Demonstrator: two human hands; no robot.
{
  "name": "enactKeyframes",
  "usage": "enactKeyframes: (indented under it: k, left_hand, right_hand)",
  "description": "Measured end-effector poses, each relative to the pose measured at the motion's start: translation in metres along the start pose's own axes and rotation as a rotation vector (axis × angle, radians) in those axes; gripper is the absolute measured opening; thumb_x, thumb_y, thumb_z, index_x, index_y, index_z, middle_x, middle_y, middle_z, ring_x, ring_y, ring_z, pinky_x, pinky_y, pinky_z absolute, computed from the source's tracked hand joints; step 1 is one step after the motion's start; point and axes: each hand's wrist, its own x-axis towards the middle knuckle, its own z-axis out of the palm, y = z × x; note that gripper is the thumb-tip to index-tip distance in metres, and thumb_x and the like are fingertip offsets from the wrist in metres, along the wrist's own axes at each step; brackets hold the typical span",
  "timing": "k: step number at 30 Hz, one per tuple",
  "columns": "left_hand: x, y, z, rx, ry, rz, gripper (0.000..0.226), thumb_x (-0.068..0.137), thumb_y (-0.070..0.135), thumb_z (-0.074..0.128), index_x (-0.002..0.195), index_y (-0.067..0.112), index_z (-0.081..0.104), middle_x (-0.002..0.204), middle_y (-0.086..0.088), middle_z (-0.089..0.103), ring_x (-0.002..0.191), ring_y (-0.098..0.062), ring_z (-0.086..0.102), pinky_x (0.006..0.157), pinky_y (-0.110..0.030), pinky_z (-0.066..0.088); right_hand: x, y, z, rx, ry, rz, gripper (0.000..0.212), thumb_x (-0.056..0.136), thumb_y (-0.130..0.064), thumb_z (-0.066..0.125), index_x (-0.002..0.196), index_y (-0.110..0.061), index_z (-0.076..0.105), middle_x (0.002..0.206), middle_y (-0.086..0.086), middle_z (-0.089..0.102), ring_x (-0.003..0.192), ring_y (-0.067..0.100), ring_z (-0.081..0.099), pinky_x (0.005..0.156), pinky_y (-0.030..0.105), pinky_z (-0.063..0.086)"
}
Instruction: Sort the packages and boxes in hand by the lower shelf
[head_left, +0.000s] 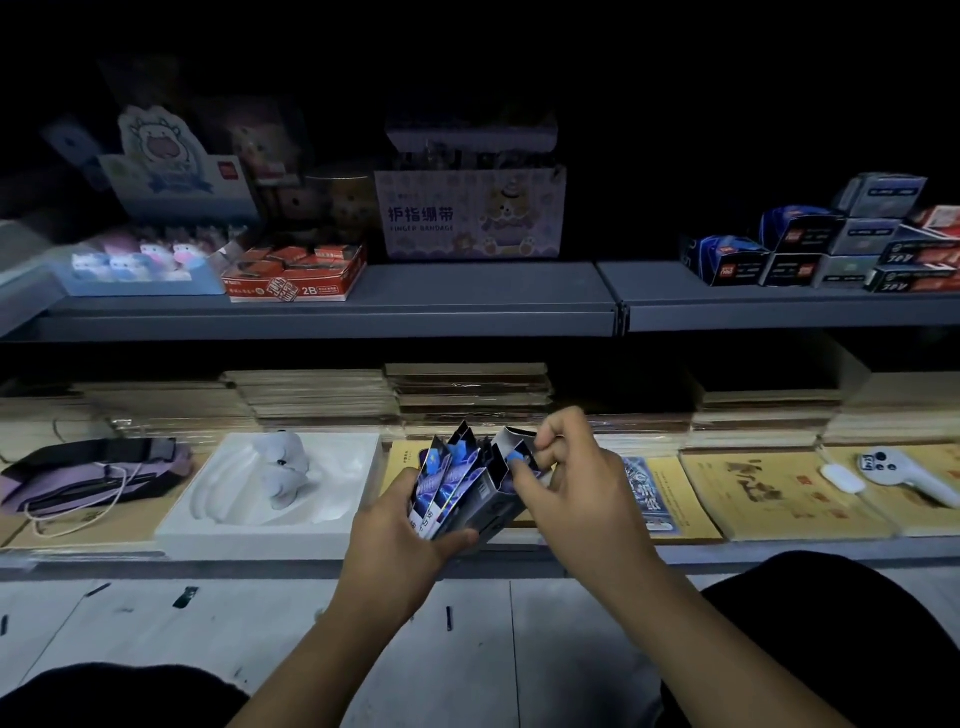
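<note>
Gripping a fanned bunch of small blue-and-grey boxes in the left hand, thumb curled across the bottom edge so the lot stays upright and spread. Pinching the open top flap of the rightmost box with the right hand (fingers curled, thumb on the flap), probably to work on it. Held in the air just over the lower shelf, in front of the white tray and yellow booklets. Similar boxes stacked on the upper shelf, well apart.

Blurred plush toys, top shelf items lost in darkness
</note>
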Motion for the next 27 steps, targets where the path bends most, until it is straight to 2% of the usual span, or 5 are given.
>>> enactKeyframes:
  k: [6,13,18,22,27]
  left_hand:
    - [-0.003,-0.001,-0.001,0.049,0.002,0.024,0.051,0.071,0.03,0.092,0.101,0.035,0.051,0.085,0.028,0.061,0.078,0.007,0.061,0.055,-0.007,0.045]
    - [-0.001,-0.006,0.001,0.224,0.019,0.097,0.051,0.077,0.036,0.086,0.112,0.039,0.049,0.094,0.019,0.067,0.083,-0.005,0.064,0.07,-0.025,0.056]
    - [0.0,-0.009,0.007,0.333,-0.027,0.143,0.045,0.081,0.036,0.082,0.11,0.038,0.047,0.093,0.012,0.07,0.082,-0.007,0.065,0.069,-0.029,0.057]
    - [-0.001,-0.011,0.01,0.396,-0.043,0.177,0.045,0.082,0.04,0.08,0.111,0.038,0.045,0.097,0.012,0.071,0.085,-0.01,0.065,0.069,-0.031,0.056]
    - [-0.002,-0.012,0.012,0.429,-0.04,0.195,0.042,0.083,0.043,0.076,0.108,0.039,0.042,0.096,0.011,0.071,0.083,-0.012,0.064,0.069,-0.032,0.056]
  right_hand:
    - [0.0,0.006,0.0,-0.17,-0.128,-0.046,0.012,0.093,-0.028,0.06,0.084,-0.028,0.069,0.084,-0.013,0.06,0.077,0.006,0.057,0.068,0.038,0.053]
    - [-0.004,-0.013,-0.007,0.06,0.099,-0.227,0.01,0.093,-0.016,0.071,0.084,-0.021,0.069,0.084,-0.011,0.058,0.068,0.007,0.056,0.061,0.012,0.034]
    - [-0.006,-0.009,0.005,-0.046,0.038,-0.241,0.015,0.087,-0.037,0.076,0.083,-0.024,0.069,0.089,-0.012,0.049,0.079,0.01,0.056,0.061,0.03,0.049]
    - [-0.005,-0.002,0.01,-0.115,-0.027,-0.111,0.027,0.081,-0.05,0.077,0.076,-0.028,0.062,0.091,-0.012,0.047,0.078,0.007,0.053,0.062,0.031,0.049]
    - [-0.005,0.002,0.017,-0.021,-0.075,-0.07,0.027,0.077,-0.042,0.083,0.07,-0.027,0.062,0.09,-0.015,0.048,0.087,0.006,0.055,0.071,0.035,0.051]
